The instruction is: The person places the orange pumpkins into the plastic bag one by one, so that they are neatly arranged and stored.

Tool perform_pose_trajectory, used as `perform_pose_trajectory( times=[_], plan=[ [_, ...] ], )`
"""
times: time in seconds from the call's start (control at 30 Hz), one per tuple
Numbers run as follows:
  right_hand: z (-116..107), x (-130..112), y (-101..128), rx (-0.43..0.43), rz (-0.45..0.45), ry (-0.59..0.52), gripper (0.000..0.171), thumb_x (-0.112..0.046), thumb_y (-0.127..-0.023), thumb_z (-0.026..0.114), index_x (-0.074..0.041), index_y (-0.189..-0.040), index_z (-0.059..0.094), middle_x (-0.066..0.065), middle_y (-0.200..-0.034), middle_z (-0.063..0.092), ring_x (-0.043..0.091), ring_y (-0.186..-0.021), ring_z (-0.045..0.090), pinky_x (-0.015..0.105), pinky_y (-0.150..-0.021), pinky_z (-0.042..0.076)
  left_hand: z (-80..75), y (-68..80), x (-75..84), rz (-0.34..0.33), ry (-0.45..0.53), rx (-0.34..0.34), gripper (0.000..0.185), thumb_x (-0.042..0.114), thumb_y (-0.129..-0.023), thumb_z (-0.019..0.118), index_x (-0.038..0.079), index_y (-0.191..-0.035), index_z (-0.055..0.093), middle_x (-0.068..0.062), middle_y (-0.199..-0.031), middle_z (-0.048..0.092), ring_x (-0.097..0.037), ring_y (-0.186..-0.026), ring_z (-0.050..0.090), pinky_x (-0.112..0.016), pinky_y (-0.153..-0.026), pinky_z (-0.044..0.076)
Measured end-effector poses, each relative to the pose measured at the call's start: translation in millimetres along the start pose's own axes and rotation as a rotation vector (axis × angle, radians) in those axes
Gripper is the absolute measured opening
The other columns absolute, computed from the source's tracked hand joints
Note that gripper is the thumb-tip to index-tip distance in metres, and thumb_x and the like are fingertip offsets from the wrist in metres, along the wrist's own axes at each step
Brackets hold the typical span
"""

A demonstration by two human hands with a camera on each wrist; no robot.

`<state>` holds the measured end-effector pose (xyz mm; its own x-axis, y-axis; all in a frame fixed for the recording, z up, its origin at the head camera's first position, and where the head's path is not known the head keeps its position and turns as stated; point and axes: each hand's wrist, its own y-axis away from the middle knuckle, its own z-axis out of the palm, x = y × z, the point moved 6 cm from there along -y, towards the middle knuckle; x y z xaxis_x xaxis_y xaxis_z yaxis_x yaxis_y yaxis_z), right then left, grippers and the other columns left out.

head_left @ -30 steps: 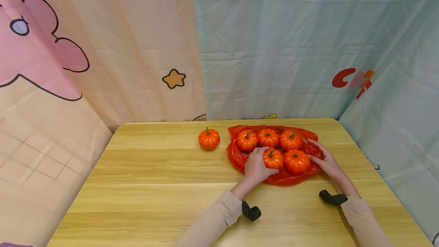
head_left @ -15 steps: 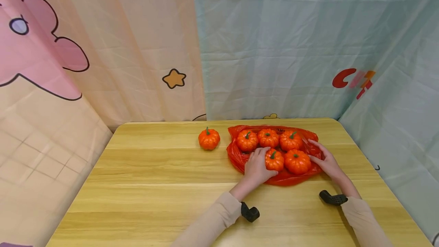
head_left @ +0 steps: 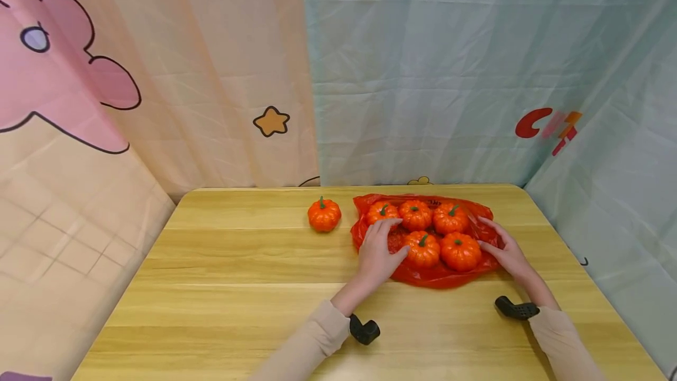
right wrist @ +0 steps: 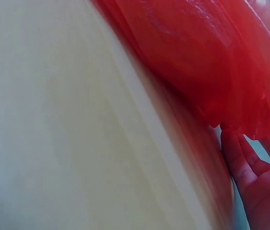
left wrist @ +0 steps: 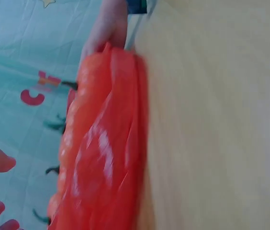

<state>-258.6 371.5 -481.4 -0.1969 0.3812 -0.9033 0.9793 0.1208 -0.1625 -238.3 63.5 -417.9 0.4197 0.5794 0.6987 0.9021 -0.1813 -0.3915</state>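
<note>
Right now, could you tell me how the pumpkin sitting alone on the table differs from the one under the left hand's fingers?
The lone pumpkin sits on the bare wooden table, apart from the others and untouched. The back-left pumpkin lies on the red plastic bag in a cluster of five, with the left hand reaching over it and partly hiding it. Both are small, orange and ribbed, with green stems.

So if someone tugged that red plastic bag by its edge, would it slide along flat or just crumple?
Probably crumple: the red plastic bag looks thin and wrinkled, so likely floppy. Five small pumpkins lie on it, and their weight may pin the middle while the edge stretches. Being round, they may roll off. The right hand rests at its right edge.
</note>
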Motion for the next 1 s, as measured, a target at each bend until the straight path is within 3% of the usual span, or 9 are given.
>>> perform_pose_trajectory(
  times=[0.23, 0.5, 0.67, 0.87, 1.0],
  plan=[
    [-1.1, -0.3, 0.7, 0.008, -0.011, -0.008, 0.057, -0.013, -0.097, 0.055, -0.013, -0.149, 0.032, -0.02, -0.137, 0.038, -0.019, -0.111, 0.037, -0.001, -0.088, 0.033, -45.2, -18.4, -23.7, 0.062, 0.015, 0.239, 0.047, 0.015, -0.077, 0.076, 0.01, -0.122, 0.06, -0.006, -0.12, 0.062, -0.027, -0.11, 0.056, -0.041, -0.09, 0.048],
    [-1.8, 3.0, 1.2, 0.007, -0.023, 0.011, 0.057, -0.013, -0.097, 0.054, -0.012, -0.15, 0.032, -0.022, -0.136, 0.038, -0.02, -0.111, 0.036, -0.002, -0.089, 0.033, -81.6, -29.3, -72.3, 0.0, -0.06, 0.401, 0.05, 0.016, -0.075, 0.078, 0.009, -0.12, 0.059, -0.01, -0.118, 0.063, -0.029, -0.107, 0.054, -0.045, -0.09, 0.044],
    [-1.2, 3.3, 0.4, 0.004, -0.047, 0.015, 0.056, -0.01, -0.097, 0.053, -0.01, -0.149, 0.032, -0.018, -0.14, 0.039, -0.021, -0.113, 0.037, -0.002, -0.089, 0.033, -89.2, -27.3, -103.5, -0.111, -0.076, 0.425, 0.058, 0.018, -0.07, 0.082, 0.008, -0.122, 0.057, -0.012, -0.12, 0.061, -0.032, -0.111, 0.05, -0.05, -0.091, 0.041],
    [0.0, 1.8, -0.6, 0.004, -0.048, 0.004, 0.056, -0.01, -0.097, 0.054, -0.011, -0.149, 0.033, -0.024, -0.135, 0.038, -0.021, -0.112, 0.038, -0.002, -0.089, 0.033, -86.6, -25.4, -128.4, -0.246, -0.051, 0.374, 0.07, 0.023, -0.07, 0.084, 0.007, -0.13, 0.052, -0.013, -0.13, 0.055, -0.035, -0.117, 0.046, -0.052, -0.097, 0.038],
    [1.5, 0.3, -1.3, 0.003, -0.049, -0.02, 0.056, -0.007, -0.097, 0.054, -0.007, -0.148, 0.032, -0.027, -0.131, 0.039, -0.02, -0.111, 0.04, -0.001, -0.089, 0.034, -83.7, -25.7, -140.1, -0.301, -0.047, 0.345, 0.077, 0.026, -0.069, 0.084, 0.005, -0.134, 0.049, -0.015, -0.134, 0.052, -0.037, -0.119, 0.045, -0.053, -0.099, 0.038]
  ],
)
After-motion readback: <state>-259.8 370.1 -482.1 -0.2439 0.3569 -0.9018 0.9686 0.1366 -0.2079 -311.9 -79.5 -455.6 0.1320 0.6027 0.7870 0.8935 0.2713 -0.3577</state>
